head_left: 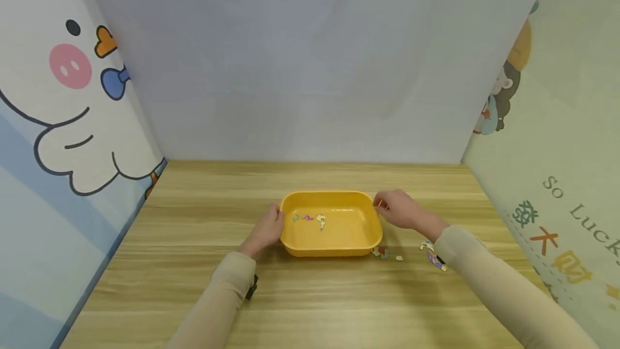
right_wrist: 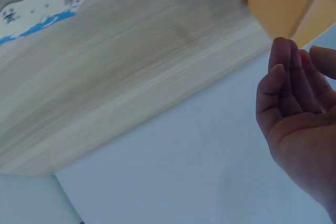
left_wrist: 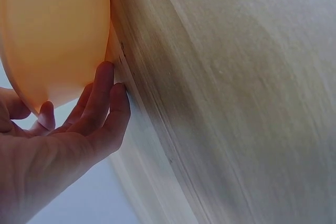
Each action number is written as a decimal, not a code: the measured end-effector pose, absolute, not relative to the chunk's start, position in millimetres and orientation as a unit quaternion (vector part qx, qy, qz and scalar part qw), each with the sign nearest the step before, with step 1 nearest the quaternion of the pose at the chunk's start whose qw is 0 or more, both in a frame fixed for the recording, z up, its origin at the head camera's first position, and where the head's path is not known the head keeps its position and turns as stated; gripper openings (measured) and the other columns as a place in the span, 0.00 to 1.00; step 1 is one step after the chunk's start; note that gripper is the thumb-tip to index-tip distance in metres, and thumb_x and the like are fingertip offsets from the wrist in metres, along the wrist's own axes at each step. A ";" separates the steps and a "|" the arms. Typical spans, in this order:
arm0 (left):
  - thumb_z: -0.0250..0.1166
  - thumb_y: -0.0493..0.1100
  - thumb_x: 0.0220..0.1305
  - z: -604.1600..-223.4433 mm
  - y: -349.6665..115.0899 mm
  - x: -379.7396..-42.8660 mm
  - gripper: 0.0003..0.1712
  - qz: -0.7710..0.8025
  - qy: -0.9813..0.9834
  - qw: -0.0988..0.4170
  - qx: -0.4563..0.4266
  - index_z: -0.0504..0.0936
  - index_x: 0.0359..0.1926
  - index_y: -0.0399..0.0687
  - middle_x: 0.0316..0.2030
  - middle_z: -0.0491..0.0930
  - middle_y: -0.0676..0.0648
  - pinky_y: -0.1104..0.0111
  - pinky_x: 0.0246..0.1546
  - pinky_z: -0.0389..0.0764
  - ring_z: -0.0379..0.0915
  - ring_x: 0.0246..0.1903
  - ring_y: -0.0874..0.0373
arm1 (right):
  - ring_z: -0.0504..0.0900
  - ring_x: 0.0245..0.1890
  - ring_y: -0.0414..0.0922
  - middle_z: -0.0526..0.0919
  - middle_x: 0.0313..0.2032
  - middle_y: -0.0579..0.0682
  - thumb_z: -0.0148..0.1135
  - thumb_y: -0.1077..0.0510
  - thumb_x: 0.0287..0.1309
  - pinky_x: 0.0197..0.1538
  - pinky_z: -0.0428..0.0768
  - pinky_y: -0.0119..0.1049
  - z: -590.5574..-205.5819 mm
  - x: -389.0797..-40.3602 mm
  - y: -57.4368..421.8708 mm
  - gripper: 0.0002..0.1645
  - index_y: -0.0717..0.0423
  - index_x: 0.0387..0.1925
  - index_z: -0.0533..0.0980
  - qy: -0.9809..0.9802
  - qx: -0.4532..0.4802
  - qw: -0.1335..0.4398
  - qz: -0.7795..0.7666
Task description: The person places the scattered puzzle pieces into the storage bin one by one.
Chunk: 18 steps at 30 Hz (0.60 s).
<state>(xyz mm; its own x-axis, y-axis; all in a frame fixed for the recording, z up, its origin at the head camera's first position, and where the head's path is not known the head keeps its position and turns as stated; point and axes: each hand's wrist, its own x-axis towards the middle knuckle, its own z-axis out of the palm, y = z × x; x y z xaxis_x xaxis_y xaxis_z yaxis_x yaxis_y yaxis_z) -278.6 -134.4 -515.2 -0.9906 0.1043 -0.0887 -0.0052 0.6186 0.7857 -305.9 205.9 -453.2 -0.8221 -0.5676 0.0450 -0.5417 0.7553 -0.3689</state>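
Note:
A shallow yellow plastic basin [head_left: 334, 238] is on the wooden table in the head view. My left hand [head_left: 266, 228] holds its left end, with the thumb by the rim and the fingers [left_wrist: 100, 98] against the outer wall. At the far right corner, my right hand [head_left: 397, 209] has its curled fingertips on the rim. The right wrist view shows the fingers [right_wrist: 283, 56] at the basin's wall [right_wrist: 283, 3] and the thumb on the other side. Inside the basin lie several small flat colourful pieces, including a pale one [head_left: 321, 221] and a purple one [head_left: 308, 217].
More flat pieces lie on the table [head_left: 310, 306]: a red and green one [head_left: 384, 252] by the basin's front right corner, a small pale one [head_left: 399, 258], and a purple and white one [head_left: 436, 260] beside the right sleeve. Printed cloth walls enclose the table at the sides.

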 end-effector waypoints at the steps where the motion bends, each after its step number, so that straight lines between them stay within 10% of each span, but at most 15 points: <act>1: 0.42 0.41 0.75 -515.1 -134.4 -278.7 0.09 0.437 0.897 0.066 0.027 0.64 0.46 0.39 0.32 0.72 0.41 0.62 0.31 0.75 0.71 0.30 0.51 | 0.80 0.30 0.46 0.82 0.32 0.53 0.56 0.65 0.63 0.35 0.78 0.41 -454.0 -304.6 209.4 0.08 0.65 0.40 0.78 0.937 -0.294 0.039 -0.184; 9: 0.41 0.41 0.75 -512.0 -133.2 -279.6 0.11 0.441 0.895 0.068 0.019 0.64 0.49 0.37 0.34 0.73 0.40 0.63 0.31 0.77 0.73 0.30 0.51 | 0.80 0.38 0.51 0.82 0.37 0.55 0.52 0.70 0.60 0.42 0.79 0.45 -463.5 -292.3 230.7 0.10 0.64 0.38 0.79 0.942 -0.301 0.083 -0.125; 18: 0.42 0.40 0.75 -513.2 -132.1 -277.5 0.10 0.435 0.898 0.066 0.022 0.65 0.46 0.37 0.31 0.72 0.41 0.64 0.28 0.74 0.71 0.28 0.52 | 0.76 0.26 0.41 0.78 0.24 0.42 0.70 0.65 0.44 0.33 0.77 0.38 -481.0 -275.4 246.0 0.05 0.55 0.24 0.80 0.928 -0.335 0.126 -0.105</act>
<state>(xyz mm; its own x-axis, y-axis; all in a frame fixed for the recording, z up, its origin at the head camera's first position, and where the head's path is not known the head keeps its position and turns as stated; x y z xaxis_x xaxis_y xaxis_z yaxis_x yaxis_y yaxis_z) -277.5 -132.1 -513.2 -0.9904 0.0965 -0.0986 -0.0175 0.6206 0.7839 -275.4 246.0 -481.0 -0.7443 -0.6477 -0.1628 -0.5951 0.7539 -0.2785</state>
